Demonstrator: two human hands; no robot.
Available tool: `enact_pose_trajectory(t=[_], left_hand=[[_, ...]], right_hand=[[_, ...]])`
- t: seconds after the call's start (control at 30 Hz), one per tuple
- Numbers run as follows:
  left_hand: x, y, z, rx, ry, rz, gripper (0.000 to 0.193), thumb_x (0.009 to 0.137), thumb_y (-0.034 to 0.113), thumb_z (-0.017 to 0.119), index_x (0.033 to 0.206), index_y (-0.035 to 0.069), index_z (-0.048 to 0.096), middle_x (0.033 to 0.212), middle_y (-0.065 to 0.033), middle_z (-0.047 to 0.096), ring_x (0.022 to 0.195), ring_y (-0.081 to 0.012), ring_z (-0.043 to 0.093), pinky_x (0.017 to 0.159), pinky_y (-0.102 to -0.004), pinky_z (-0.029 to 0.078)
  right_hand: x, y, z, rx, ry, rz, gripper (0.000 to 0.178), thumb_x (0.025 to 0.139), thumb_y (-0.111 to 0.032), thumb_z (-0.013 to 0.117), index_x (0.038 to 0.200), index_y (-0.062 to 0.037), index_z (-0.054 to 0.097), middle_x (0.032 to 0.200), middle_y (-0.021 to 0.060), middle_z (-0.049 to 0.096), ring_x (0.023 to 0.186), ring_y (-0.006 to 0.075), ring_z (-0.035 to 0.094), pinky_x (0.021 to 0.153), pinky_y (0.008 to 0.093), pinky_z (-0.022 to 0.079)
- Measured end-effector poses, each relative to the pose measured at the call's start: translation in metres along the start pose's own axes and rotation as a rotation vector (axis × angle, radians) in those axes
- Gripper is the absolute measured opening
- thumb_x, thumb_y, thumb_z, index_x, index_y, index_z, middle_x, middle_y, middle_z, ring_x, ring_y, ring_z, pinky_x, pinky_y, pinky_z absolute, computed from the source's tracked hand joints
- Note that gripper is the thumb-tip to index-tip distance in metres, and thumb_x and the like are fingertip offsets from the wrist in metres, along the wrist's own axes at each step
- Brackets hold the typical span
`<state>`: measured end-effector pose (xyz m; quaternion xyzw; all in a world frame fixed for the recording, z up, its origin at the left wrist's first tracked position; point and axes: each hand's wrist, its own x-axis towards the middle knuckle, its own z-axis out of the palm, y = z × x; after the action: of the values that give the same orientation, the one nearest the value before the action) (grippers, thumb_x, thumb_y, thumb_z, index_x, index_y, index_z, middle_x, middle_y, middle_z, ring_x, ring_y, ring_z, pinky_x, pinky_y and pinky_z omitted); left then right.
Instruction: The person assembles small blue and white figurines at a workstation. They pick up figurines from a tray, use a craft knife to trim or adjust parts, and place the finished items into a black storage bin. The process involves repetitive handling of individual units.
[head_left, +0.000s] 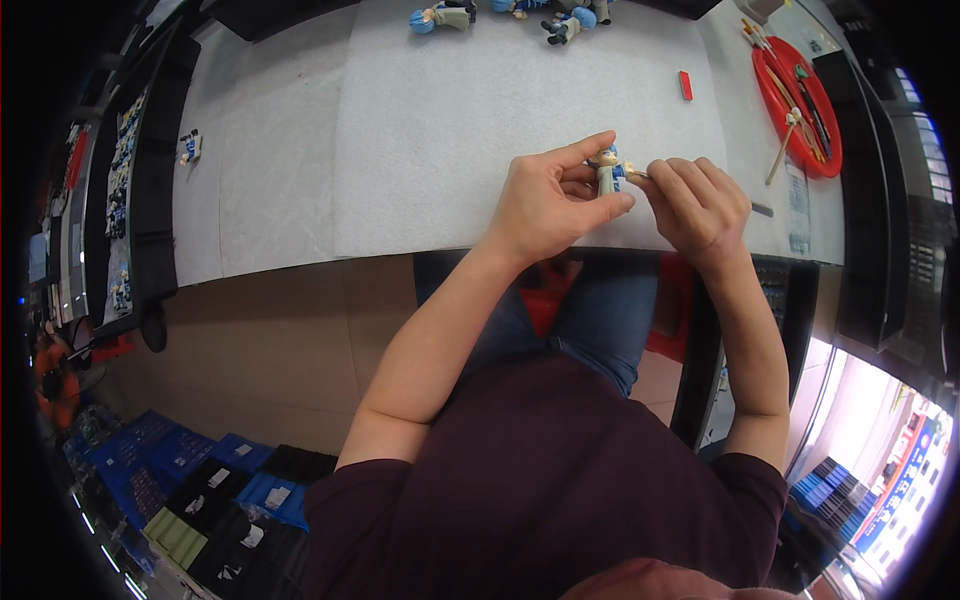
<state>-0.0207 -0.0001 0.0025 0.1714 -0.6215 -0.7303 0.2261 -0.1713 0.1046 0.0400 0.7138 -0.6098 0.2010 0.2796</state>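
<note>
My left hand [540, 205] grips a small figurine [611, 183] with blue hair and white and blue clothing. The thumb and fingers are closed around it just above the white sheet [440, 140]. On the figurine's right side, my right hand [700, 205] pinches a thin stick-like tool [762, 209]. Its handle end sticks out past the hand on the right, and its front end points at the figurine. Whether the tip touches the figurine is too small to tell.
Several blue-haired figurines [567, 26] lie at the far edge, near a red block [685, 86]. A red tray [832, 168] of brushes stands on the right. Another figurine [191, 147] lies left, beside a black bin [153, 200]. Blue crates [145, 460] are stacked lower left.
</note>
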Motion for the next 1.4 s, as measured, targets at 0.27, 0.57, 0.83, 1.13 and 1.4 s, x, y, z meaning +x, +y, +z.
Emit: enact_pose_trajectory(t=[0.27, 0.57, 0.83, 1.13, 1.4], left_hand=[[0.0, 0.0, 0.0, -0.009, -0.002, -0.002, 0.057, 0.073, 0.004, 0.072, 0.124, -0.002, 0.047, 0.086, -0.0131, 0.065, 0.078, -0.0124, 0.063, 0.072, -0.0231, 0.052], [0.001, 0.004, -0.001, -0.131, 0.018, -0.03, 0.056, 0.075, -0.002, 0.067, 0.127, -0.001, 0.044, 0.095, -0.0138, 0.063, 0.085, -0.0154, 0.062, 0.075, -0.0257, 0.053], [0.001, 0.006, 0.0, -0.167, 0.048, -0.059, 0.056, 0.076, -0.004, 0.064, 0.128, -0.002, 0.041, 0.098, -0.0141, 0.061, 0.089, -0.0166, 0.061, 0.08, -0.0281, 0.053], [0.004, 0.009, 0.002, -0.148, 0.061, -0.054, 0.057, 0.076, -0.005, 0.065, 0.127, -0.003, 0.041, 0.096, -0.0139, 0.062, 0.089, -0.0165, 0.061, 0.078, -0.0272, 0.053], [0.002, 0.004, 0.001, -0.164, 0.079, -0.066, 0.063, 0.074, -0.006, 0.066, 0.13, -0.003, 0.037, 0.095, -0.0151, 0.062, 0.087, -0.0157, 0.062, 0.077, -0.0258, 0.053]], right_hand=[[-0.001, 0.0, 0.001, 0.005, 0.004, 0.01, 0.021, 0.063, -0.015, 0.073, 0.075, -0.0081, 0.058, 0.064, -0.0017, 0.054, 0.05, 0.0111, 0.048, 0.043, 0.0237, 0.038], [0.002, 0.006, 0.006, 0.282, -0.002, 0.443, 0.013, 0.072, -0.012, 0.072, 0.078, -0.0044, 0.063, 0.068, 0.0051, 0.059, 0.057, 0.0166, 0.057, 0.049, 0.0266, 0.043], [0.0, 0.024, 0.03, 0.206, -0.138, 0.645, 0.017, 0.077, -0.023, 0.068, 0.084, -0.0076, 0.069, 0.08, 0.0063, 0.061, 0.07, 0.0217, 0.057, 0.065, 0.0324, 0.045], [0.014, 0.096, 0.051, 0.192, -0.237, 0.982, 0.024, 0.078, -0.014, 0.064, 0.099, -0.0018, 0.065, 0.087, 0.0115, 0.065, 0.075, 0.0212, 0.061, 0.072, 0.0295, 0.047], [0.016, 0.02, 0.004, 1.172, -0.139, 1.053, 0.025, 0.081, -0.011, 0.065, 0.104, -0.0011, 0.063, 0.084, 0.0025, 0.061, 0.073, 0.0073, 0.054, 0.065, 0.0212, 0.045]])
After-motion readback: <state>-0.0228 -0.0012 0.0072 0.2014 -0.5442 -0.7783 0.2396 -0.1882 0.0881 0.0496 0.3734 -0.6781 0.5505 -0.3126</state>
